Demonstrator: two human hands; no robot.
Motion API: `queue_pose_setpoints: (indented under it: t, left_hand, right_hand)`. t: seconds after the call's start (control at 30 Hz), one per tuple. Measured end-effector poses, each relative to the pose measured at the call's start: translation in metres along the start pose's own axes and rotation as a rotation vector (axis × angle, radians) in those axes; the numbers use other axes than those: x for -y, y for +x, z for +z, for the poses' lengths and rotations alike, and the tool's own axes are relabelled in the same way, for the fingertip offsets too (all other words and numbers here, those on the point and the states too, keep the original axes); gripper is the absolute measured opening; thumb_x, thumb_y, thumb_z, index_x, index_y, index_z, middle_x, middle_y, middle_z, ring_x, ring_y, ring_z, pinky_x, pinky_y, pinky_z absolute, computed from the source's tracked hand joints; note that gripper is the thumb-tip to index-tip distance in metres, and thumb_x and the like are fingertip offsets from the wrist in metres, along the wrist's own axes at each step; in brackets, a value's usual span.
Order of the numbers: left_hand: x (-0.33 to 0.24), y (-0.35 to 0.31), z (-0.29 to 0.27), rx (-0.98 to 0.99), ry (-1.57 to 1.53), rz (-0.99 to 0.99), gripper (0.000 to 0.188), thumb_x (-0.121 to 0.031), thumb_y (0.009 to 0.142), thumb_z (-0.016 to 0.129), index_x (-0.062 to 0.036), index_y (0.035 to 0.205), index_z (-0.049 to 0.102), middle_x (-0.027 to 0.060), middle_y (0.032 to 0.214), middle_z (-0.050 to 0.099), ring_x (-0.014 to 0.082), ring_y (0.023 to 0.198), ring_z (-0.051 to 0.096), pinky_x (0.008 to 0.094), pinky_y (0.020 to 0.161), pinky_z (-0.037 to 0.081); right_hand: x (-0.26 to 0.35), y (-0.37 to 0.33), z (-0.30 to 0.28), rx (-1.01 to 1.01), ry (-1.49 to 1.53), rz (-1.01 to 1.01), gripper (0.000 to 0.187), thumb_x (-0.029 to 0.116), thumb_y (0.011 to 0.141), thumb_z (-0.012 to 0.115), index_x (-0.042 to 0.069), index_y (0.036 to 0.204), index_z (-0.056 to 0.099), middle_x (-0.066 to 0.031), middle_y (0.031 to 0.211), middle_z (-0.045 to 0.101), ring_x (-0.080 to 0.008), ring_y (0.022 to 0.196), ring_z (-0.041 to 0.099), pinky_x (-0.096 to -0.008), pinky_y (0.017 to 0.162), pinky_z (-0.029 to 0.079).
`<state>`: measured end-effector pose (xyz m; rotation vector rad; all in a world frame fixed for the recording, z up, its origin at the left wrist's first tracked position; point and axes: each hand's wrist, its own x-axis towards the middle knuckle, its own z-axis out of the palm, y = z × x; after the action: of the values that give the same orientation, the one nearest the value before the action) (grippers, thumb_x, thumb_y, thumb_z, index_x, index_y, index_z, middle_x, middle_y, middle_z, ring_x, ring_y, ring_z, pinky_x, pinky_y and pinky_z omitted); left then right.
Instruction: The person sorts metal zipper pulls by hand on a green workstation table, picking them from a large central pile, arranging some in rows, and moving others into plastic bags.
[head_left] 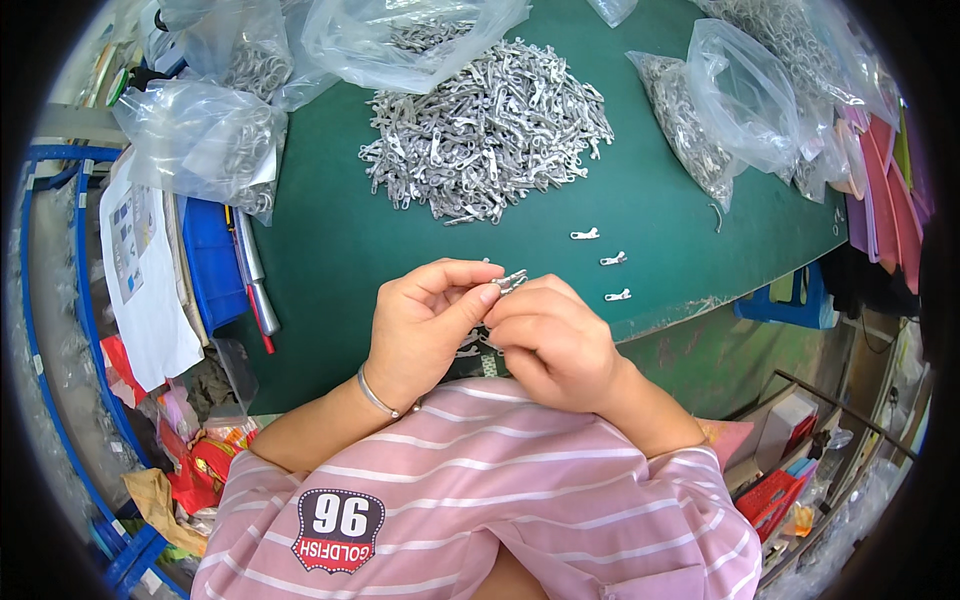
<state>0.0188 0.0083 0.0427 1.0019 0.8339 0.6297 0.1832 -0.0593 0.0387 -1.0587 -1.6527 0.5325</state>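
Left hand [420, 320] and right hand [555, 345] are close together, above the near part of the green surface [320, 250]. Thumb and forefinger of the left are pressed together on a small metal piece [510, 281], which sticks out between the two hands. The right is curled just beside it; its fingertips are hidden, so I cannot tell if they also grip it.

This piece seems to me very light and quite stiff, not easy to break, but its smooth metal may be a little slippery. I think it is best taken by the flat middle, with the tips of thumb and forefinger, because its ends look narrow.

Beyond the hands there is a big pile [490, 140] of similar grey pieces, long and thin, with small holes, lying in all directions and shining dully. To the right of the hands, three single pieces [613, 258] lie well apart from the pile, flat on the smooth surface. Clear plastic bags, soft and wrinkled, are around: a left bag [200, 140], a top bag [410, 50] partly over the pile, and a right bag [680, 120] filled with grey metal parts
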Motion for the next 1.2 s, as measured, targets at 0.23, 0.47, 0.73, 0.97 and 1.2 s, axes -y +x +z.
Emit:
queue_pose_setpoints:
  t: [0.23,0.47,0.73,0.97,1.2]
  left_hand:
    - [-0.002,0.001,0.002,0.013,-0.076,0.005,0.017,0.001,0.095,0.065,0.0063,0.111,0.068,0.0105,0.101,0.072,0.0132,0.089,0.069,0.0258,0.081,0.058]
    - [-0.003,0.001,0.002,-0.014,-0.098,0.024,0.017,0.001,0.096,0.064,0.007,0.111,0.067,0.0118,0.1,0.072,0.0164,0.09,0.071,0.0283,0.082,0.061]
    - [-0.008,0.003,0.005,-0.03,-0.068,0.074,0.016,0.006,0.095,0.062,0.0092,0.11,0.067,0.0128,0.106,0.066,0.0198,0.094,0.071,0.0296,0.082,0.062]
    - [-0.007,0.001,0.006,-0.029,-0.054,0.094,0.015,0.007,0.094,0.063,0.0086,0.108,0.068,0.0121,0.105,0.065,0.0195,0.095,0.07,0.0287,0.082,0.061]
    - [-0.008,0.001,0.006,-0.001,-0.028,0.103,0.015,0.008,0.094,0.063,0.0086,0.108,0.068,0.0121,0.106,0.065,0.0192,0.096,0.07,0.0291,0.083,0.061]
  right_hand:
    - [0.001,-0.006,0.007,-0.264,-0.002,0.221,0.025,-0.013,0.075,0.074,0.002,0.092,0.063,-0.0133,0.096,0.064,-0.0217,0.081,0.061,-0.0314,0.067,0.052]
    - [-0.006,-0.003,0.001,-0.211,-0.109,0.102,0.024,-0.009,0.076,0.077,0.002,0.092,0.064,-0.015,0.098,0.066,-0.0226,0.085,0.065,-0.0307,0.071,0.053]
    - [-0.003,-0.011,0.003,-0.367,0.553,0.437,0.02,-0.014,0.084,0.069,0.0,0.095,0.059,-0.0131,0.099,0.065,-0.0172,0.09,0.064,-0.0295,0.081,0.053]
    - [-0.003,-0.014,-0.001,-0.379,0.703,0.492,0.026,-0.017,0.086,0.066,0.0,0.101,0.054,-0.015,0.1,0.063,-0.0164,0.091,0.063,-0.0284,0.082,0.053]
    - [-0.003,-0.015,0.001,-0.378,0.739,0.479,0.024,-0.016,0.087,0.066,-0.003,0.104,0.055,-0.0142,0.101,0.064,-0.0173,0.094,0.064,-0.0307,0.084,0.054]
